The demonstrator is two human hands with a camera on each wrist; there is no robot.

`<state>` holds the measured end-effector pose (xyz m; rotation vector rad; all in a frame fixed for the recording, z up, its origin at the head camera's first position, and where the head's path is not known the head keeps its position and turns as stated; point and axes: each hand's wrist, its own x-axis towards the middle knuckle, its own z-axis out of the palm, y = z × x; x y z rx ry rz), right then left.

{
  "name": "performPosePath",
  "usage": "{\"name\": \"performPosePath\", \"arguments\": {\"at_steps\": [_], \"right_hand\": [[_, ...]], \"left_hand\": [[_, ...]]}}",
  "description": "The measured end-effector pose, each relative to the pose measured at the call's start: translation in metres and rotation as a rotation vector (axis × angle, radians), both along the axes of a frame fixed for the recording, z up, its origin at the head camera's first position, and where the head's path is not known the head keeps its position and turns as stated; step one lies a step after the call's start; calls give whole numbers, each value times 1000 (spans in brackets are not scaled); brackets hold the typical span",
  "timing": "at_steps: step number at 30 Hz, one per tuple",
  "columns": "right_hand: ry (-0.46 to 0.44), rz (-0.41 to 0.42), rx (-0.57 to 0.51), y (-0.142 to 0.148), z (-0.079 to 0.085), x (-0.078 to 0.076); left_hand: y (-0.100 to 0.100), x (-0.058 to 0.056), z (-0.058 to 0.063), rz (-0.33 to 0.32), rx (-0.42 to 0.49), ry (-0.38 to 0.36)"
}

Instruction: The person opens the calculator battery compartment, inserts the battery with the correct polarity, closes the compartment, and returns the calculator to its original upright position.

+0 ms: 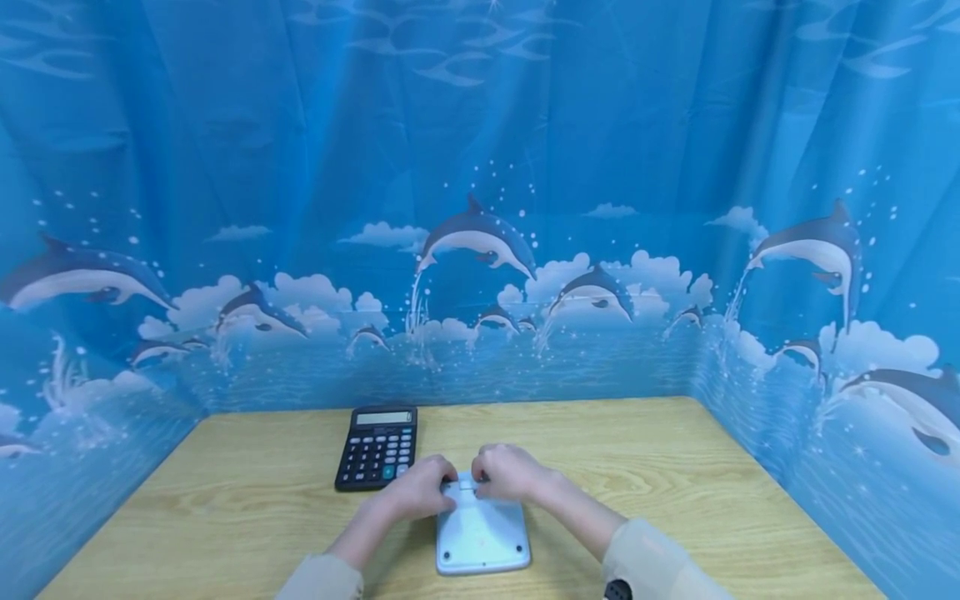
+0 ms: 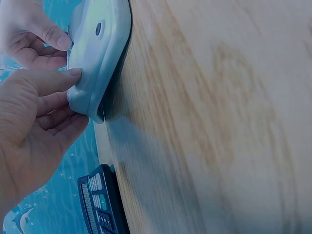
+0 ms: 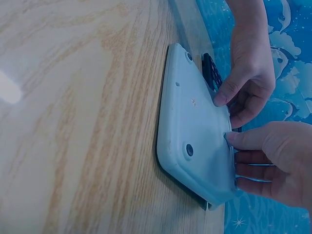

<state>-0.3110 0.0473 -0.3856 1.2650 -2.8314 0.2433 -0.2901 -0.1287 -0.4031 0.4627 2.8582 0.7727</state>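
A flat white device (image 1: 482, 533) with rounded corners lies on the table with its back up, showing dark round feet and a small panel near its far edge. My left hand (image 1: 422, 490) grips the far left corner, thumb on the back and fingers curled round the edge, as the left wrist view also shows. At the far right, my right hand (image 1: 512, 473) grips the same edge, thumb on top in the right wrist view (image 3: 280, 161). The far edge looks slightly raised off the table. The device's front is hidden.
A black calculator (image 1: 377, 448) lies face up to the left of the white device, close to my left hand. The wooden table (image 1: 637, 467) ends at a blue dolphin-print curtain (image 1: 480, 167) at the back and sides.
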Motion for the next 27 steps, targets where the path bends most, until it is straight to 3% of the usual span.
{"name": "performPosePath", "arguments": {"at_steps": [27], "right_hand": [[-82,-46,-11,-6,0,-4]], "left_hand": [[-1,2,2,-38,-14,27]]}}
